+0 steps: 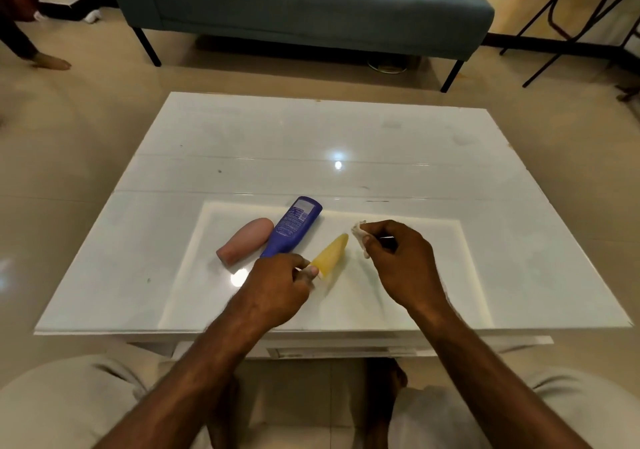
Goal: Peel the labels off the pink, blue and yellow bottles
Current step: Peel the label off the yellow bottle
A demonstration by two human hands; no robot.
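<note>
Three bottles lie on the white table (519, 206). The pink bottle (246, 239) is at the left with no label showing. Beside it lies the blue bottle (292, 227), a printed label still on its upper side. The yellow bottle (331, 254) is tilted, its near end gripped by my left hand (278, 287); no label shows on it. My right hand (398, 261) is just to the right of the yellow bottle and pinches a crumpled whitish peeled label (360, 237) between its fingers.
A grey-blue sofa (311, 8) stands on the floor beyond the table. Black metal chair legs (571, 22) are at the far right. Another person's foot (52, 62) rests on the floor at the far left. My knees are under the near table edge.
</note>
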